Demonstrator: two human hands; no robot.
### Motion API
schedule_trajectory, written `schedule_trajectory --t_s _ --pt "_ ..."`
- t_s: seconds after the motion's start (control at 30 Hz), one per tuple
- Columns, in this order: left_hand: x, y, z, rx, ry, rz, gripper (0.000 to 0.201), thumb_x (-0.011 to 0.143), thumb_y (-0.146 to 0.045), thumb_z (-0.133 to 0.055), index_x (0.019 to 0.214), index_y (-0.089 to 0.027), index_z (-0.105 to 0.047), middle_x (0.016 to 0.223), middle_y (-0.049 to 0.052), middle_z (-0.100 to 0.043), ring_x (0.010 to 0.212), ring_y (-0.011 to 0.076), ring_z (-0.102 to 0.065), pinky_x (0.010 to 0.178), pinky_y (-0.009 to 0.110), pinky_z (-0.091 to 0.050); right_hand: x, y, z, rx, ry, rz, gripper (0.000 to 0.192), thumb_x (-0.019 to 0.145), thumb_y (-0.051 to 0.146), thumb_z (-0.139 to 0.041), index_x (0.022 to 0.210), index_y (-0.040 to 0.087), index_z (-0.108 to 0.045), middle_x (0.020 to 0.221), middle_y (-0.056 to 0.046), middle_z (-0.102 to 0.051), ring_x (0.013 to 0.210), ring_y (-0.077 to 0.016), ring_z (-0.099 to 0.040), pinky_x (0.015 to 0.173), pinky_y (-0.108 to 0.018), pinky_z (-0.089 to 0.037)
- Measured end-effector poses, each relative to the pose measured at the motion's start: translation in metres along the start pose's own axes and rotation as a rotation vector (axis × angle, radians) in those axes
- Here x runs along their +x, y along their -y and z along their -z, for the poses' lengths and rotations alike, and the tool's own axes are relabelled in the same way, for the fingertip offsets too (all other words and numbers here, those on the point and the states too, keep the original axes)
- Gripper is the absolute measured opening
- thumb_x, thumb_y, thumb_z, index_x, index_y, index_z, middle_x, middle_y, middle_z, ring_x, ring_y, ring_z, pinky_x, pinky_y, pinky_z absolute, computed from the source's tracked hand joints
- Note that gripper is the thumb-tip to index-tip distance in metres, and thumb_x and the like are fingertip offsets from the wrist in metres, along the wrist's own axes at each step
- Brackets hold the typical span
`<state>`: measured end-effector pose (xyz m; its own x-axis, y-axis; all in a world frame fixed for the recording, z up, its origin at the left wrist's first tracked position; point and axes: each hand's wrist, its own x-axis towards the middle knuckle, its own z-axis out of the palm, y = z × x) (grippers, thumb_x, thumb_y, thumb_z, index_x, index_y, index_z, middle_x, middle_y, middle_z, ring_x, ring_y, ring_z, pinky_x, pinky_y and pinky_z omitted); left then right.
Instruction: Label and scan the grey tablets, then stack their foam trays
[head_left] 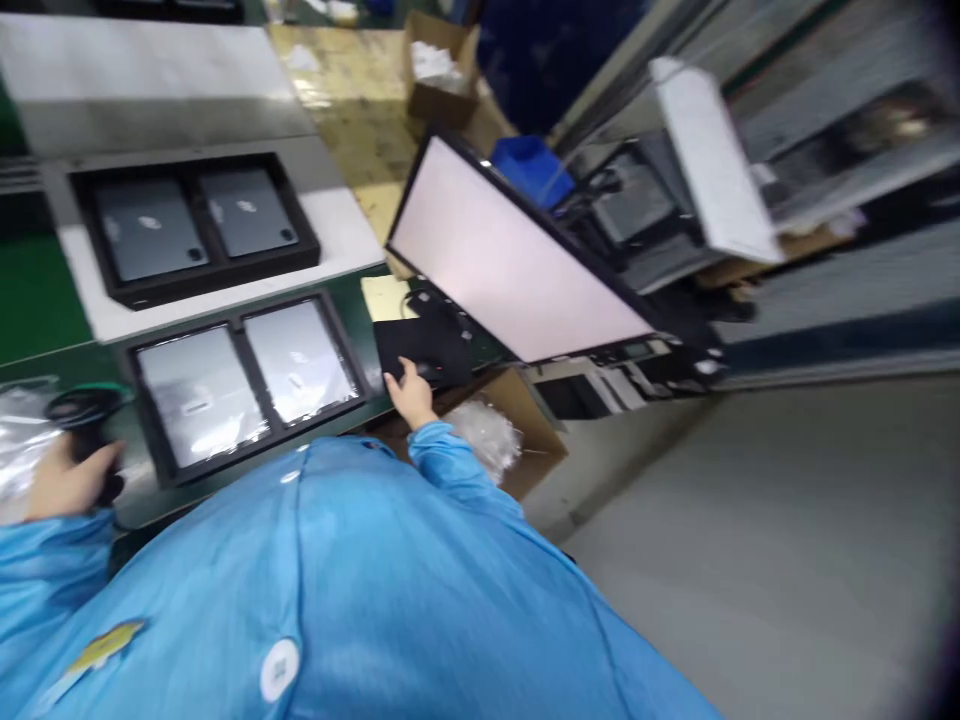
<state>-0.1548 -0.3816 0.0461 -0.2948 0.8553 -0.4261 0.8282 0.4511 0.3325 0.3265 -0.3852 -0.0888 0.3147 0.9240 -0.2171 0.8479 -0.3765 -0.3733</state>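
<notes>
While blur smears detail, left hand (pixel 66 480) grips scanner (pixel 88 420); right hand (pixel 411 390) spread on mouse (pixel 429 371).

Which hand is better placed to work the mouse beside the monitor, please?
The right hand, probably: it already rests at the mouse on the black pad, while the left hand is closed around a handheld scanner.

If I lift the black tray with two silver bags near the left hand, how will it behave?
The black tray looks rigid and framed, so it probably lifts flat. The silver bags look glossy, so they may slide if it tilts. It is wide, so the left hand alone may struggle.
</notes>
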Motion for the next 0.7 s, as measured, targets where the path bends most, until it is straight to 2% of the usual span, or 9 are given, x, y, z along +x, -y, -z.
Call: schedule_trajectory --t_s 0.03,0.07,0.17,0.23,0.33,0.47,0.6,0.7 --pt "-0.007 0.000 0.006 -0.014 0.055 -0.009 0.055 0.081 -0.053 -0.058 0.115 -0.009 -0.061 0.083 0.004 -0.067 0.076 0.0225 -0.065 0.069 0.034 -0.056 0.002 -0.001 -0.003 0.016 -0.001 0.037 0.058 0.103 0.047 -0.045 0.150 0.012 -0.044 0.079 -0.005 -0.071 0.079 -0.0213 -0.068 0.073 -0.027 -0.046" --pt "-0.012 -0.006 0.009 -0.030 0.127 -0.077 0.063 0.075 -0.055 -0.059 0.117 -0.009 -0.061 0.089 0.005 -0.070 0.082 0.0248 -0.066 0.076 0.036 -0.056 0.004 -0.002 -0.006 0.031 -0.003 0.067 0.057 0.102 0.046 -0.046 0.148 0.012 -0.046 0.076 -0.004 -0.070 0.076 -0.0209 -0.067 0.070 -0.026 -0.044" --pt "-0.016 -0.048 0.005 -0.023 0.343 -0.406 0.074 0.068 -0.065 -0.063 0.119 -0.011 -0.064 0.108 0.009 -0.072 0.098 0.0291 -0.065 0.092 0.038 -0.054 0.008 -0.001 -0.012 0.059 -0.004 0.135 0.054 0.100 0.043 -0.048 0.143 0.011 -0.051 0.072 -0.003 -0.067 0.072 -0.0203 -0.065 0.066 -0.026 -0.040" --pt "-0.015 -0.077 -0.007 0.024 0.418 -0.472 0.071 0.071 -0.069 -0.065 0.115 -0.013 -0.067 0.106 0.008 -0.073 0.099 0.0289 -0.066 0.092 0.037 -0.054 0.010 0.002 -0.012 0.067 -0.003 0.164 0.053 0.099 0.042 -0.049 0.142 0.011 -0.052 0.071 -0.002 -0.066 0.071 -0.0201 -0.064 0.064 -0.026 -0.038" --pt "-0.012 -0.100 -0.027 0.075 0.431 -0.460 0.062 0.081 -0.066 -0.068 0.113 -0.013 -0.068 0.102 0.005 -0.071 0.098 0.0259 -0.067 0.092 0.037 -0.054 0.014 0.006 -0.010 0.095 -0.006 0.191 0.053 0.098 0.043 -0.049 0.141 0.011 -0.052 0.070 -0.001 -0.065 0.071 -0.0197 -0.064 0.063 -0.026 -0.037" --pt "-0.009 -0.106 -0.045 0.085 0.451 -0.430 0.049 0.094 -0.057 -0.063 0.113 -0.011 -0.067 0.107 0.008 -0.069 0.097 0.0231 -0.067 0.090 0.041 -0.056 0.017 0.004 -0.009 0.144 -0.015 0.199 0.055 0.098 0.044 -0.049 0.141 0.010 -0.052 0.070 -0.001 -0.064 0.069 -0.0192 -0.063 0.063 -0.026 -0.037" --pt "-0.008 -0.106 -0.051 0.066 0.437 -0.377 0.047 0.095 -0.055 -0.063 0.112 -0.011 -0.067 0.106 0.007 -0.068 0.097 0.0238 -0.067 0.089 0.041 -0.057 0.019 -0.001 -0.008 0.130 -0.010 0.177 0.054 0.099 0.045 -0.047 0.141 0.011 -0.051 0.071 -0.001 -0.064 0.071 -0.0196 -0.064 0.065 -0.026 -0.039" --pt "-0.006 -0.101 -0.045 0.032 0.373 -0.309 0.051 0.090 -0.056 -0.068 0.112 -0.011 -0.068 0.100 0.005 -0.070 0.093 0.0226 -0.067 0.087 0.036 -0.055 0.020 -0.008 -0.007 0.093 -0.004 0.146 0.053 0.100 0.044 -0.046 0.141 0.011 -0.051 0.073 -0.003 -0.065 0.073 -0.0202 -0.065 0.067 -0.027 -0.042"
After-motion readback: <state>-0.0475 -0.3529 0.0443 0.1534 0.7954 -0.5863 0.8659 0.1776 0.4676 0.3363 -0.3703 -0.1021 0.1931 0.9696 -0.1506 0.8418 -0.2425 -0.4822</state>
